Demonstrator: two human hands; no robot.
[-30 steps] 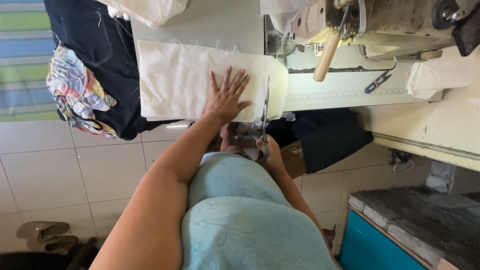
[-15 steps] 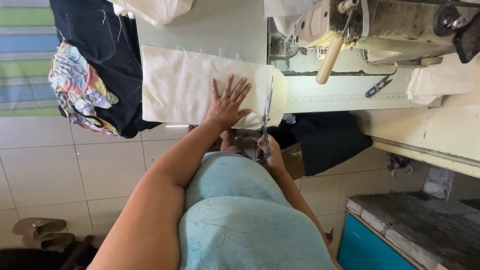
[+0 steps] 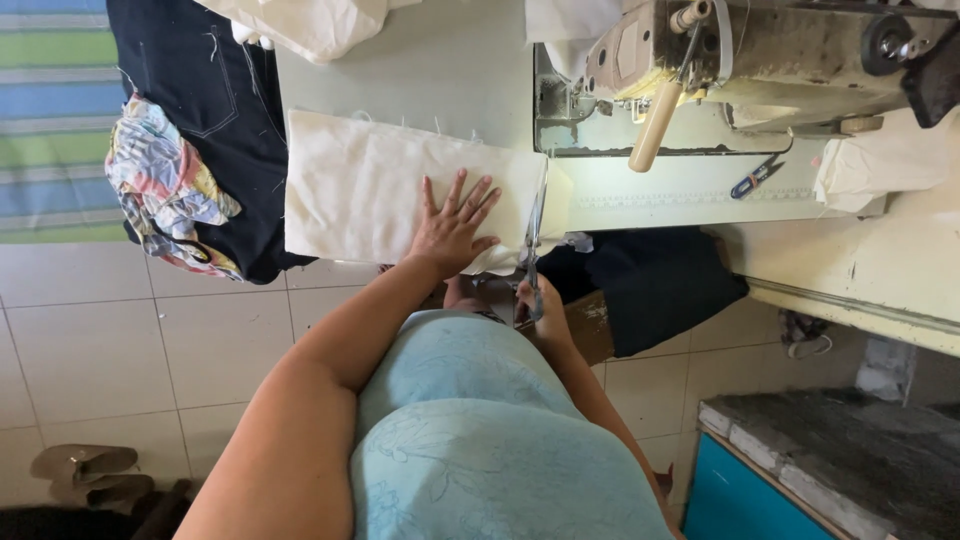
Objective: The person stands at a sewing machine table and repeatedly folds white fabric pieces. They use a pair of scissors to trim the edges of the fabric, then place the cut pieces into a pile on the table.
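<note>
Pressing flat with fingers spread, the left hand (image 3: 452, 228) holds down a cream cloth (image 3: 380, 190) folded on the grey worktop (image 3: 440, 75). At about three o'clock from it, the right hand (image 3: 540, 315) is closed around the handles of a pair of scissors (image 3: 533, 240), whose blades point toward twelve o'clock along the cloth's right edge. A sewing machine (image 3: 760, 60) stands at one o'clock. Dark denim (image 3: 200, 90) and a bright patterned rag (image 3: 165, 190) lie at nine o'clock of the cloth.
</note>
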